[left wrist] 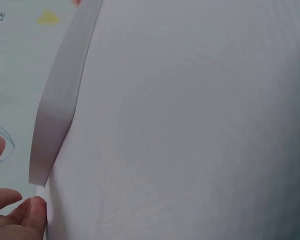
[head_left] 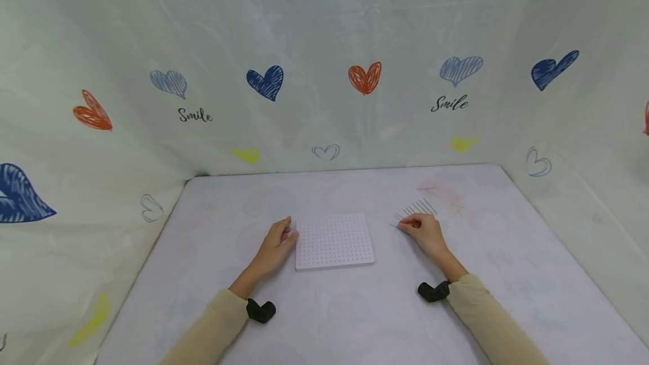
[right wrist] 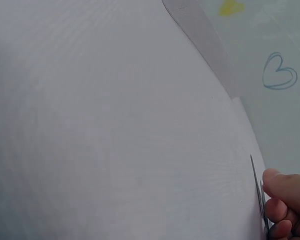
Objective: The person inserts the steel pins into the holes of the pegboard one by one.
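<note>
White board: a pegboard (head_left: 334, 240) dotted with holes lies flat at centre frame on the worktop (head_left: 355, 320).
Pins: thin metal pins (head_left: 418, 208) lie in a row right of the pegboard, long axes running up and to the right.
Right hand: the right hand (head_left: 422, 228) is at the lower end of the row, fingers curled, pinching a pin (right wrist: 260, 197).
Left hand: the left hand (head_left: 278, 241) rests relaxed against the pegboard's left edge, holding nothing.
Relation: pins lie right of the pegboard, nearer the right hand.
Writing: "Smile" (head_left: 449, 104) on the backdrop, twice.
</note>
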`<control>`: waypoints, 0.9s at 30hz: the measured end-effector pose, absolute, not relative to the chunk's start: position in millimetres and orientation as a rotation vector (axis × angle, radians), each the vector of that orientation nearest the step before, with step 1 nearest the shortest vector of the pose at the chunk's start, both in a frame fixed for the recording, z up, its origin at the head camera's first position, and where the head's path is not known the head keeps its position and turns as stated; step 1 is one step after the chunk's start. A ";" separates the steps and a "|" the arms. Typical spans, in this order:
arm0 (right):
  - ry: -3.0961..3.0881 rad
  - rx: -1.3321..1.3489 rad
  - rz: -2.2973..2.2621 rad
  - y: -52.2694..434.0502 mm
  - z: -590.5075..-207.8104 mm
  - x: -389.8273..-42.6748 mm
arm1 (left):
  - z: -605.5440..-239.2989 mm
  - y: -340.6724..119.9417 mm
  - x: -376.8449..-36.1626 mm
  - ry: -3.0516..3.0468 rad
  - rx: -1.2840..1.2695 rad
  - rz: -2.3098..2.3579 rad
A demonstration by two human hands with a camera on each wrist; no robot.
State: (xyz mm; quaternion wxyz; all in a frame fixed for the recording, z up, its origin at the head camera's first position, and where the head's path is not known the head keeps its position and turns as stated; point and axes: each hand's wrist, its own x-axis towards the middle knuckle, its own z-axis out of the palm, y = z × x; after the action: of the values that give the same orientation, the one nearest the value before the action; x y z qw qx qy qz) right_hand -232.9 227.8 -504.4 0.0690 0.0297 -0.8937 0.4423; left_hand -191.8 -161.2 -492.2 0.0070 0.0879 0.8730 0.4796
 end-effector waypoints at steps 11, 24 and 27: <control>-2.692 0.123 1.244 224.0 -504.0 -229.1 | -496.5 -149.9 -188.2 2.750 0.303 1.474; -2.700 0.187 1.246 224.5 -505.9 -226.7 | -498.7 -145.8 -187.9 2.778 0.300 1.455; -2.716 0.223 1.212 221.9 -505.5 -226.3 | -499.7 -146.1 -187.3 2.779 0.295 1.462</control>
State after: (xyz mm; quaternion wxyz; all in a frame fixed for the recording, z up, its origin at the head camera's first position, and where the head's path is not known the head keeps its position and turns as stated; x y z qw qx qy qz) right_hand -226.3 221.9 -505.5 0.0793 0.0744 -0.9078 0.4051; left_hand -187.3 -146.1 -499.7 -0.0060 0.0935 0.8812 0.4635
